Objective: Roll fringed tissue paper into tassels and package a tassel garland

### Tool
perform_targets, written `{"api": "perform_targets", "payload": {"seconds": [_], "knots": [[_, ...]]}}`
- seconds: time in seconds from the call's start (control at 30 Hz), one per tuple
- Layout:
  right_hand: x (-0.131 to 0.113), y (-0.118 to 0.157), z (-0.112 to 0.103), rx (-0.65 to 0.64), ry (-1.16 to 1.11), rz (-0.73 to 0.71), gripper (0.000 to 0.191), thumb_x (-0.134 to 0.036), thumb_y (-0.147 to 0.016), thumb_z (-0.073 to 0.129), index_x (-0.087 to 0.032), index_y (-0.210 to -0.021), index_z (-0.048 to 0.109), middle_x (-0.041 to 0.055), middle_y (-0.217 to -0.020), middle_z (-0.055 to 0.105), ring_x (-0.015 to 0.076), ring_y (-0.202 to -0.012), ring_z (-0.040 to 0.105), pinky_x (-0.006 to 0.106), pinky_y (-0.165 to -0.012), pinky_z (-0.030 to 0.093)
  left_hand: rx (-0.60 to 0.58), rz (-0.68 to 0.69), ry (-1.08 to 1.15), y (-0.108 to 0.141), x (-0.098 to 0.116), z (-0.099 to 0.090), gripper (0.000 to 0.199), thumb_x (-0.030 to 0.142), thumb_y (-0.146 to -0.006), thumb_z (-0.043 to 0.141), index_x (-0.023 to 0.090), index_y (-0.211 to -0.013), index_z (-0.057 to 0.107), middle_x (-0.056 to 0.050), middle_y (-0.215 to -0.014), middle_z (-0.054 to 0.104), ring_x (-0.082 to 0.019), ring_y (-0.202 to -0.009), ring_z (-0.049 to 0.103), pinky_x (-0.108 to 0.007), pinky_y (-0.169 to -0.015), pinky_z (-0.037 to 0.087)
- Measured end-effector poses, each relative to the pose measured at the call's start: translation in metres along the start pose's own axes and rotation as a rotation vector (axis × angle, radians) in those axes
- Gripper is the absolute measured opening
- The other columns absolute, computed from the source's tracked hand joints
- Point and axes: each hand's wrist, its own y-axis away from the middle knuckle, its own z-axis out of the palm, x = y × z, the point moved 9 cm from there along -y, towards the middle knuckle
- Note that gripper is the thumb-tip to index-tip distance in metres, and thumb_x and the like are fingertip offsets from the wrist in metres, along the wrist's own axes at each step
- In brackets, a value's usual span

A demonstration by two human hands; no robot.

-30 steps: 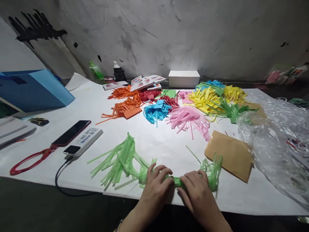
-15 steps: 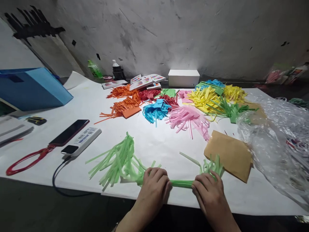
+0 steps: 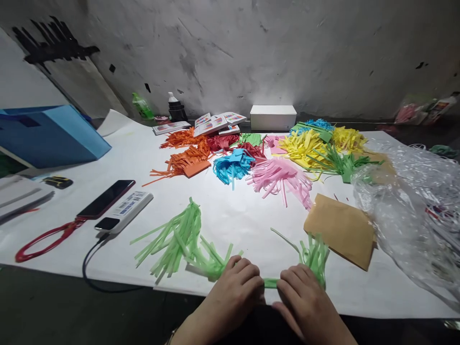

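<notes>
A flat green paper band (image 3: 270, 283) with fringed strips at both ends lies near the front edge of the white-covered table. My left hand (image 3: 239, 287) is closed over its left part, and my right hand (image 3: 302, 292) is closed over its right part. A short stretch of band shows between them. Light green strips (image 3: 183, 235) spread out to the left of my left hand, and more strips (image 3: 315, 254) stand up beyond my right hand. My fingertips and thumbs are partly hidden.
Orange (image 3: 190, 160), blue (image 3: 233, 165), pink (image 3: 280, 177) and yellow (image 3: 305, 148) fringes lie farther back. A brown envelope (image 3: 339, 230) and clear plastic (image 3: 398, 220) are at right. At left are a phone (image 3: 106, 199), power bank (image 3: 125, 211) and blue folder (image 3: 57, 134).
My hands have come closer together and nearer the table's front edge, so less of the green band shows between them. The view has shifted slightly.
</notes>
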Motion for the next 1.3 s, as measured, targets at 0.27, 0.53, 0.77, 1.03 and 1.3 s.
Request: {"api": "perform_targets", "payload": {"seconds": [0.27, 0.53, 0.77, 1.03, 1.3], "knots": [[-0.009, 0.011, -0.008, 0.035, -0.106, -0.066, 0.020, -0.007, -0.097, 0.050, -0.017, -0.080, 0.057, 0.0007, -0.073, 0.057, 0.0160, -0.071, 0.046, 0.033, -0.071, 0.034, 0.068, 0.053, 0.114, 0.010, 0.013, -0.007, 0.014, 0.015, -0.098, 0.054, 0.020, -0.086, 0.058, 0.000, -0.082, 0.066, -0.018, -0.079, 0.051, -0.034, -0.079, 0.034], [0.001, 0.017, -0.011, 0.123, -0.028, 0.193, 0.024, -0.011, -0.099, 0.043, -0.020, -0.082, 0.058, 0.0006, -0.077, 0.058, 0.0179, -0.077, 0.052, 0.041, -0.089, 0.033, 0.033, -0.198, 0.080, 0.006, 0.005, -0.009, 0.017, 0.008, -0.093, 0.050, 0.019, -0.082, 0.055, -0.003, -0.090, 0.062, -0.021, -0.084, 0.053, -0.038, -0.080, 0.037], [-0.010, 0.017, -0.012, 0.256, 0.042, 0.193, 0.031, -0.009, -0.099, 0.035, -0.019, -0.092, 0.064, 0.0030, -0.086, 0.066, 0.0194, -0.085, 0.059, 0.046, -0.104, 0.029, -0.059, -0.325, -0.010, 0.002, 0.003, -0.001, 0.014, 0.008, -0.090, 0.054, 0.019, -0.085, 0.060, -0.005, -0.097, 0.065, -0.023, -0.086, 0.055, -0.043, -0.084, 0.036], [-0.034, 0.021, -0.018, 0.299, 0.083, -0.032, 0.035, -0.005, -0.098, 0.035, -0.015, -0.091, 0.068, 0.0043, -0.079, 0.071, 0.0176, -0.080, 0.065, 0.043, -0.103, 0.036, 0.012, -0.196, 0.097, 0.012, 0.021, -0.005, 0.021, 0.007, -0.091, 0.050, 0.020, -0.079, 0.061, -0.002, -0.080, 0.065, -0.020, -0.076, 0.056, -0.039, -0.081, 0.037], [-0.037, 0.034, -0.078, 0.377, 0.056, -0.047, 0.031, -0.010, -0.103, 0.041, -0.022, -0.093, 0.067, -0.0045, -0.072, 0.075, 0.0131, -0.073, 0.069, 0.041, -0.103, 0.034, -0.189, -0.574, 1.021, 0.012, 0.037, 0.019, 0.022, 0.038, -0.086, 0.069, 0.017, -0.087, 0.076, -0.004, -0.078, 0.071, -0.018, -0.075, 0.061, -0.028, -0.070, 0.043]]}}
